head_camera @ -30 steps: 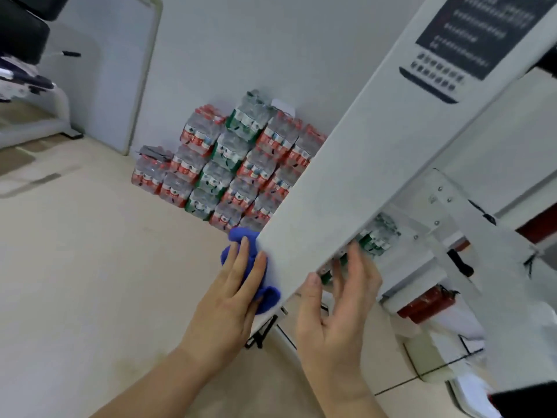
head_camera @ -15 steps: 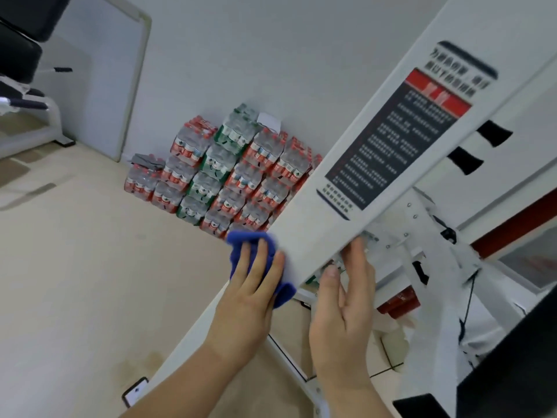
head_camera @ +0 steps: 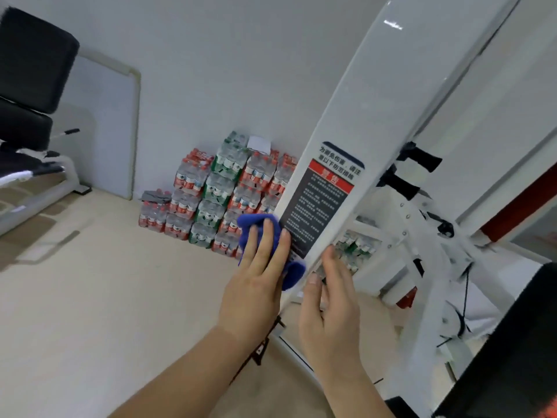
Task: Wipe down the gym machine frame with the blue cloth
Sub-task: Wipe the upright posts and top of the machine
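The left hand (head_camera: 256, 285) presses the crumpled blue cloth (head_camera: 251, 222), fingers straight, against the slanted white metal machine frame (head_camera: 376, 101), at 8 o'clock of its black-and-red warning sticker (head_camera: 316, 206). The right hand (head_camera: 331, 306), fingers straight, steadies the frame's other edge at the cloth's 4 o'clock. Pinned by pressure alone, the cloth may slip off; rubbing may lift the sticker's corner.

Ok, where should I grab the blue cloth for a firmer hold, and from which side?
Probably the bunched fold of the blue cloth that sticks out above the fingertips of the left hand. Come from the left, the open side. The white frame beam backs the cloth on its right and flat fingers cover its middle, so only the puffy ends can be pinched.
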`<state>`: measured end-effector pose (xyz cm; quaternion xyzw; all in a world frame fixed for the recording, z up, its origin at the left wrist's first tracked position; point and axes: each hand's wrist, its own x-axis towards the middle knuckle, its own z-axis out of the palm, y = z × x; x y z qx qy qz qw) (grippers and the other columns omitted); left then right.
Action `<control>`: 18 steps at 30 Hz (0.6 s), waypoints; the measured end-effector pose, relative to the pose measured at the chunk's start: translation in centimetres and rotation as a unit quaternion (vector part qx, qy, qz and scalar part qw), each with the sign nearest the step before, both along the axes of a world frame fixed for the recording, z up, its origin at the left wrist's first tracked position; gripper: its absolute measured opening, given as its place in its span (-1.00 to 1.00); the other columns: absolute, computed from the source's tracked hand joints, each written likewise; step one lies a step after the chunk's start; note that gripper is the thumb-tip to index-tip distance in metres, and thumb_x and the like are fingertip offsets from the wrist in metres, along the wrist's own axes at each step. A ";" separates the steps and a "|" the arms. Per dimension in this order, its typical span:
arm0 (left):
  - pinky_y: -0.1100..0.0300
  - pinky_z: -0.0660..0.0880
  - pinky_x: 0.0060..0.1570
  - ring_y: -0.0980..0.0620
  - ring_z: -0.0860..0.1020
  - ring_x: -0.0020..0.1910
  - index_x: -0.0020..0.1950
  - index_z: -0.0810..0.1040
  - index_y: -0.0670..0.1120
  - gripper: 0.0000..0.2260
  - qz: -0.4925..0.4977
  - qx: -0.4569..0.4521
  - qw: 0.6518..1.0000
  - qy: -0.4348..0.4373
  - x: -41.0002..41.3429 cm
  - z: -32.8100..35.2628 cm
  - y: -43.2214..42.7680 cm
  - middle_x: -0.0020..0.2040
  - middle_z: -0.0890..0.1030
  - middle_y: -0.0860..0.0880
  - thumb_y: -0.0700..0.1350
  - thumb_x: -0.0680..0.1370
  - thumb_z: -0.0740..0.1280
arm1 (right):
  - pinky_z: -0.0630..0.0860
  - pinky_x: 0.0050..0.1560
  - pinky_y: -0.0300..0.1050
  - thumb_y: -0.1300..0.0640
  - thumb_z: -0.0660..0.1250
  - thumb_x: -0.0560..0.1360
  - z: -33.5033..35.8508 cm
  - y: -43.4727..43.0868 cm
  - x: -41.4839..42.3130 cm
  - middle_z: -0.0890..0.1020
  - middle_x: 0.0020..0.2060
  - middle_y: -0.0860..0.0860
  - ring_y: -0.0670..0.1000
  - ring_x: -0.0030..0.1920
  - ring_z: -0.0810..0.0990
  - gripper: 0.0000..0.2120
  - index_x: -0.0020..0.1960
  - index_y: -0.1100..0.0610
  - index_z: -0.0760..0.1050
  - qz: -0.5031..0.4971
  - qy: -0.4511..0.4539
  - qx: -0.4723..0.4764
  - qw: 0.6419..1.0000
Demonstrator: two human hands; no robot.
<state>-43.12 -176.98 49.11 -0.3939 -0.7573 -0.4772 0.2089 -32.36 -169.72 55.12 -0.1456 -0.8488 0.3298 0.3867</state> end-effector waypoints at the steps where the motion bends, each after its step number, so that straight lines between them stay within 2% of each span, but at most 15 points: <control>1: -0.07 0.26 0.48 -0.15 -0.06 0.65 0.67 0.00 0.02 -0.33 0.005 0.005 1.000 0.024 -0.3 2.6 0.4 0.68 -0.07 -0.02 -0.14 0.65 0.28 | 0.47 0.43 0.07 0.06 0.16 0.68 0.7 0.3 0.1 0.37 0.47 -0.19 -0.22 0.52 0.29 -0.55 0.55 0.11 0.34 0.001 0.004 -0.007 1.000; 3: -0.10 0.21 0.52 -0.17 -0.08 0.65 0.67 0.03 -0.01 -0.38 0.018 0.001 0.999 0.046 -0.5 5.1 0.8 0.67 -0.05 -0.05 -0.13 0.67 0.23 | 0.50 0.39 0.08 0.10 0.18 0.67 2.5 0.9 0.4 0.43 0.41 -0.18 -0.15 0.49 0.38 -0.60 0.49 0.12 0.43 0.003 0.020 -0.010 1.000; 6: -0.20 0.34 0.46 -0.17 -0.08 0.65 0.67 0.00 0.01 -0.29 0.028 -0.038 0.998 0.037 0.8 2.3 0.5 0.68 -0.05 -0.05 -0.15 0.63 0.33 | 0.50 0.39 0.05 0.26 0.19 0.68 5.1 1.8 0.5 0.41 0.47 -0.06 -0.03 0.52 0.36 -0.56 0.55 0.11 0.34 0.030 0.062 -0.029 0.997; 8: -0.25 0.44 0.36 -0.16 -0.08 0.65 0.67 -0.06 0.05 -0.32 0.022 -0.069 0.997 0.033 1.9 -0.5 0.0 0.68 -0.07 -0.02 -0.05 0.66 0.26 | 0.46 0.43 0.10 0.29 0.17 0.68 6.3 2.2 0.3 0.36 0.53 -0.03 -0.02 0.56 0.30 -0.51 0.59 0.13 0.26 0.052 0.074 -0.002 0.996; 10: -0.26 0.46 0.33 -0.16 -0.08 0.65 0.67 -0.08 0.06 -0.37 0.019 -0.068 0.997 0.031 1.6 -0.4 0.1 0.68 -0.09 0.00 0.02 0.68 0.16 | 0.41 0.47 0.10 0.31 0.18 0.66 6.7 2.4 -0.2 0.35 0.55 -0.01 -0.06 0.57 0.26 -0.49 0.59 0.14 0.27 0.060 0.081 0.024 0.995; 12: -0.29 0.37 0.41 -0.20 -0.07 0.65 0.67 -0.04 0.03 -0.41 0.018 -0.050 0.997 0.055 0.5 3.1 0.7 0.68 -0.07 -0.03 0.02 0.69 0.13 | 0.41 0.45 0.04 0.34 0.20 0.64 6.8 2.9 -0.4 0.44 0.48 -0.01 -0.06 0.53 0.35 -0.53 0.54 0.14 0.37 0.063 0.106 0.012 0.992; 15: -0.15 0.06 0.58 -0.18 -0.09 0.65 0.66 -0.01 0.01 -0.43 0.033 -0.029 0.993 0.112 -1.6 11.5 1.2 0.68 -0.08 -0.04 0.05 0.70 0.12 | 0.54 0.32 0.02 0.32 0.20 0.61 8.0 4.1 -0.5 0.59 0.30 -0.03 -0.02 0.36 0.54 -0.61 0.40 0.16 0.54 0.081 0.138 -0.017 0.987; 16: -0.12 0.02 0.60 -0.15 -0.09 0.65 0.66 -0.02 0.03 -0.42 0.043 -0.026 0.992 0.119 -2.0 13.7 1.1 0.68 -0.08 -0.04 0.08 0.69 0.12 | 0.57 0.25 -0.04 0.33 0.20 0.60 8.5 4.6 -0.6 0.62 0.23 -0.04 -0.02 0.28 0.59 -0.62 0.37 0.16 0.56 0.082 0.145 -0.016 0.986; 18: -0.12 0.12 0.58 -0.07 -0.05 0.65 0.66 -0.09 0.09 -0.39 0.057 -0.026 0.993 0.103 -2.1 15.8 1.0 0.68 -0.13 -0.01 0.15 0.68 0.09 | 0.58 0.17 -0.09 0.33 0.20 0.60 9.6 5.3 -1.0 0.62 0.18 -0.03 -0.01 0.20 0.62 -0.62 0.37 0.17 0.56 0.079 0.166 -0.005 0.983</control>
